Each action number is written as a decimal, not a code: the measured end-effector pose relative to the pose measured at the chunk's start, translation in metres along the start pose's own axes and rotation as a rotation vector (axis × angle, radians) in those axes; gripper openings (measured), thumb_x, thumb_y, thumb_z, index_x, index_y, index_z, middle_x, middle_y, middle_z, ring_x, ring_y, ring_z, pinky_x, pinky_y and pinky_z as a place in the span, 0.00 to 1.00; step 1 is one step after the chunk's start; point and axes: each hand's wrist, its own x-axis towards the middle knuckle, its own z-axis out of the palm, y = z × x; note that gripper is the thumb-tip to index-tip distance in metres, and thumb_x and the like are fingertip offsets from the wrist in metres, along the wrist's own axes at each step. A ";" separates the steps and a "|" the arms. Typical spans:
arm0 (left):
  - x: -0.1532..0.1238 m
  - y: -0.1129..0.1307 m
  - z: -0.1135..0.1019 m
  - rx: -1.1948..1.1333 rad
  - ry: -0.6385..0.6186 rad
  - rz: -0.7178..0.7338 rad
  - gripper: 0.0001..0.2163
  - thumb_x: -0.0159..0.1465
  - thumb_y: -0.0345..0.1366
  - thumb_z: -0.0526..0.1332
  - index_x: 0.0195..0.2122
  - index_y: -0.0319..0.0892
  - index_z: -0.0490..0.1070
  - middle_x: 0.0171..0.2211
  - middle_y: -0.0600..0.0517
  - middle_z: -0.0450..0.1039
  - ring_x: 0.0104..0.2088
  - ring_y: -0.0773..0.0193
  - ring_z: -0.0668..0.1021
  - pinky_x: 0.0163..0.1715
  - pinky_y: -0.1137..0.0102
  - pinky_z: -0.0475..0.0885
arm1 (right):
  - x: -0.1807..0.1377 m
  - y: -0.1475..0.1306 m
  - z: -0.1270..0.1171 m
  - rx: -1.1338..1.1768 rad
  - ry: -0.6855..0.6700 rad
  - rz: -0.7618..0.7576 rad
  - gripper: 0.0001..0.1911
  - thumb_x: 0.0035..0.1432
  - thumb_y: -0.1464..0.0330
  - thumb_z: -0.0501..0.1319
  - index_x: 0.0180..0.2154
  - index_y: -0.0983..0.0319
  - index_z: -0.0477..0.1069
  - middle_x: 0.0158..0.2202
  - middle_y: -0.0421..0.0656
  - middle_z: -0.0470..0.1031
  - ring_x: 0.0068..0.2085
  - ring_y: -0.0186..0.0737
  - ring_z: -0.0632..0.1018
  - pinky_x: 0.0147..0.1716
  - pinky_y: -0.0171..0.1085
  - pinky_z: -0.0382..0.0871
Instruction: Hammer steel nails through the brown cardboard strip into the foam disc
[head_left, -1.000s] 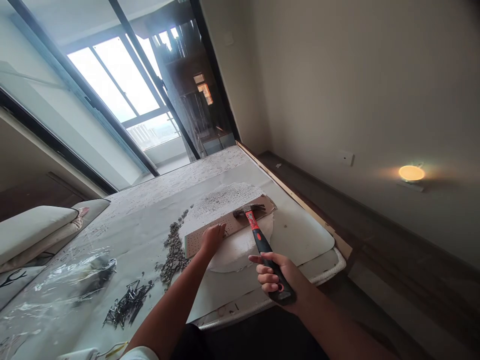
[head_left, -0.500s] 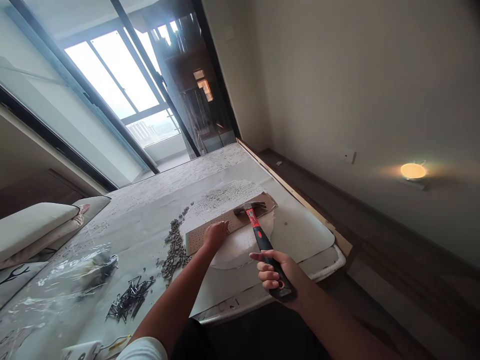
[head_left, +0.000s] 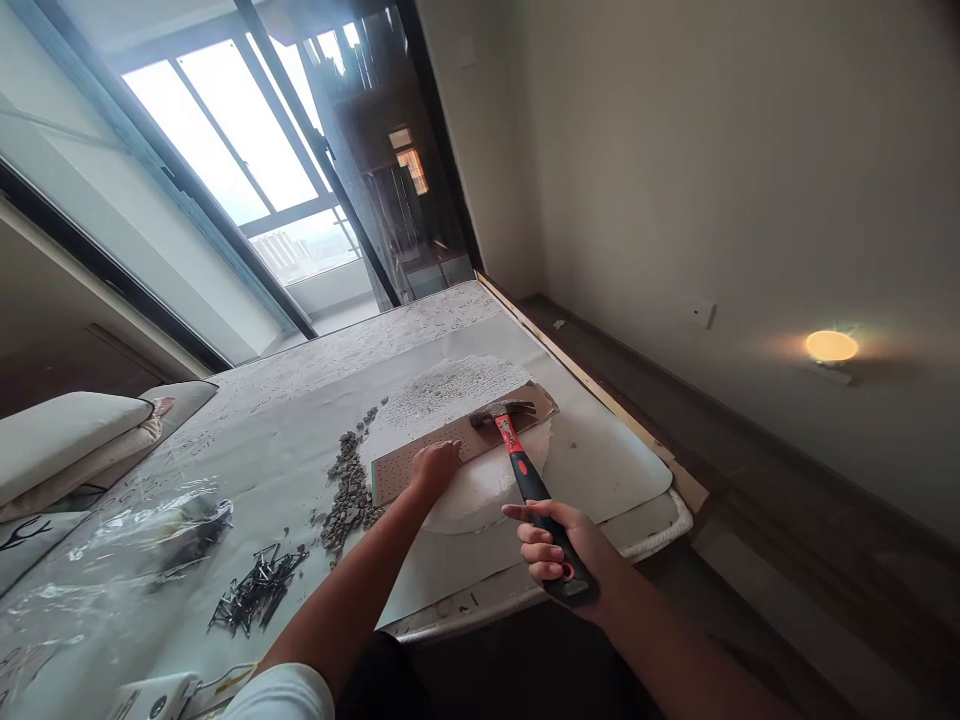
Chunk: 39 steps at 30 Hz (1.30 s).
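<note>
Your right hand (head_left: 551,550) grips the low end of a hammer (head_left: 525,470) with a red and black handle, fingers (head_left: 541,552) wrapped tightly around it. The steel head rests on a brown perforated board (head_left: 457,445) lying across a round white slab (head_left: 480,480) on a paper-covered bed (head_left: 285,440). Your left hand (head_left: 433,468) presses on the board's near part, fingers curled together; whether they pinch a nail cannot be seen. This looks like the aiming step before a strike, which would call for lifting the head and keeping the board steady. Left of the board lies grey rubble (head_left: 349,495), then a pile of dark nails (head_left: 259,588) beside crumpled clear plastic (head_left: 142,560).
</note>
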 end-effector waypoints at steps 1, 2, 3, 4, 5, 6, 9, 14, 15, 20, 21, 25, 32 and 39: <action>0.000 0.000 0.000 0.002 0.002 0.003 0.24 0.66 0.44 0.40 0.25 0.39 0.71 0.28 0.45 0.75 0.32 0.59 0.76 0.31 0.68 0.63 | 0.000 0.000 0.000 0.000 0.002 -0.001 0.10 0.54 0.70 0.52 0.36 0.70 0.65 0.15 0.30 0.51 0.13 0.21 0.53 0.10 0.23 0.45; 0.000 0.000 0.000 0.002 0.004 0.007 0.24 0.66 0.44 0.40 0.26 0.39 0.71 0.29 0.45 0.75 0.32 0.59 0.76 0.31 0.68 0.64 | 0.000 0.000 0.000 0.001 0.003 -0.001 0.10 0.54 0.70 0.52 0.36 0.70 0.65 0.15 0.30 0.51 0.13 0.21 0.53 0.10 0.23 0.45; 0.000 0.000 0.001 0.001 0.006 0.009 0.24 0.66 0.44 0.40 0.26 0.39 0.71 0.29 0.45 0.75 0.32 0.58 0.77 0.31 0.68 0.64 | -0.001 0.000 0.000 0.001 0.002 0.001 0.10 0.54 0.70 0.52 0.36 0.70 0.65 0.15 0.30 0.51 0.13 0.21 0.53 0.10 0.23 0.45; -0.001 0.000 0.001 -0.001 0.008 0.010 0.24 0.66 0.44 0.40 0.27 0.39 0.71 0.29 0.45 0.75 0.32 0.58 0.77 0.31 0.68 0.64 | -0.001 0.000 0.000 0.002 0.001 0.003 0.10 0.54 0.70 0.52 0.35 0.70 0.65 0.15 0.30 0.51 0.13 0.20 0.53 0.10 0.23 0.45; -0.001 -0.001 0.002 -0.002 0.007 0.010 0.24 0.66 0.44 0.40 0.27 0.39 0.71 0.29 0.45 0.75 0.32 0.58 0.77 0.31 0.68 0.64 | -0.001 0.000 0.001 0.001 0.004 0.006 0.10 0.55 0.70 0.51 0.35 0.70 0.66 0.15 0.31 0.51 0.13 0.20 0.53 0.10 0.23 0.45; -0.001 -0.001 0.002 -0.003 0.004 0.011 0.24 0.66 0.44 0.40 0.27 0.39 0.72 0.29 0.45 0.75 0.33 0.58 0.77 0.31 0.67 0.65 | -0.001 0.000 0.001 -0.001 0.006 0.009 0.10 0.55 0.70 0.51 0.35 0.70 0.66 0.15 0.30 0.51 0.13 0.20 0.53 0.10 0.23 0.45; -0.002 0.000 0.001 -0.003 0.001 0.013 0.23 0.66 0.43 0.41 0.29 0.38 0.72 0.31 0.44 0.76 0.34 0.58 0.77 0.32 0.67 0.65 | -0.001 0.000 0.001 -0.004 0.007 0.003 0.10 0.55 0.70 0.50 0.35 0.70 0.66 0.15 0.30 0.51 0.12 0.20 0.53 0.10 0.23 0.45; -0.002 0.003 -0.001 -0.002 -0.015 -0.015 0.23 0.66 0.43 0.41 0.28 0.38 0.72 0.30 0.44 0.75 0.34 0.58 0.77 0.32 0.67 0.66 | 0.000 0.001 0.002 -0.008 0.015 0.006 0.10 0.56 0.70 0.50 0.34 0.70 0.66 0.15 0.30 0.51 0.12 0.20 0.53 0.10 0.23 0.45; -0.002 0.003 -0.001 -0.003 -0.018 -0.014 0.23 0.66 0.43 0.41 0.28 0.38 0.72 0.30 0.44 0.75 0.34 0.58 0.77 0.32 0.67 0.66 | 0.000 0.000 0.002 -0.007 0.018 0.007 0.10 0.56 0.70 0.50 0.34 0.70 0.66 0.15 0.30 0.51 0.12 0.21 0.53 0.10 0.23 0.45; -0.003 0.004 -0.003 -0.019 -0.023 -0.004 0.22 0.66 0.42 0.41 0.29 0.39 0.72 0.31 0.45 0.75 0.34 0.58 0.77 0.32 0.68 0.66 | -0.001 0.000 0.003 -0.017 0.016 0.006 0.09 0.55 0.71 0.51 0.35 0.70 0.66 0.15 0.30 0.51 0.12 0.21 0.53 0.10 0.23 0.45; -0.004 0.003 -0.003 -0.018 -0.027 -0.003 0.22 0.66 0.43 0.41 0.30 0.39 0.72 0.31 0.45 0.75 0.34 0.58 0.77 0.32 0.68 0.65 | -0.001 0.000 0.003 -0.017 0.020 0.002 0.09 0.55 0.71 0.51 0.35 0.70 0.66 0.15 0.30 0.51 0.12 0.21 0.53 0.10 0.23 0.45; -0.002 0.002 -0.001 -0.027 -0.016 0.000 0.22 0.65 0.43 0.41 0.28 0.39 0.71 0.30 0.45 0.75 0.33 0.58 0.76 0.32 0.68 0.65 | 0.001 -0.001 0.000 -0.004 0.016 0.010 0.10 0.57 0.69 0.50 0.35 0.69 0.65 0.15 0.30 0.51 0.12 0.21 0.52 0.10 0.23 0.44; 0.002 -0.011 -0.002 -0.201 0.075 0.033 0.20 0.63 0.45 0.47 0.19 0.41 0.66 0.21 0.50 0.70 0.25 0.65 0.71 0.27 0.71 0.60 | 0.006 -0.002 -0.011 0.033 -0.059 -0.007 0.14 0.59 0.63 0.48 0.38 0.68 0.64 0.17 0.33 0.57 0.14 0.22 0.55 0.11 0.22 0.47; -0.054 0.002 -0.039 -0.408 0.426 -0.115 0.19 0.62 0.46 0.47 0.20 0.41 0.63 0.20 0.53 0.65 0.23 0.69 0.67 0.26 0.73 0.61 | 0.012 -0.012 -0.021 -0.111 -0.027 -0.007 0.09 0.46 0.77 0.56 0.33 0.65 0.62 0.23 0.37 0.67 0.15 0.21 0.59 0.13 0.23 0.49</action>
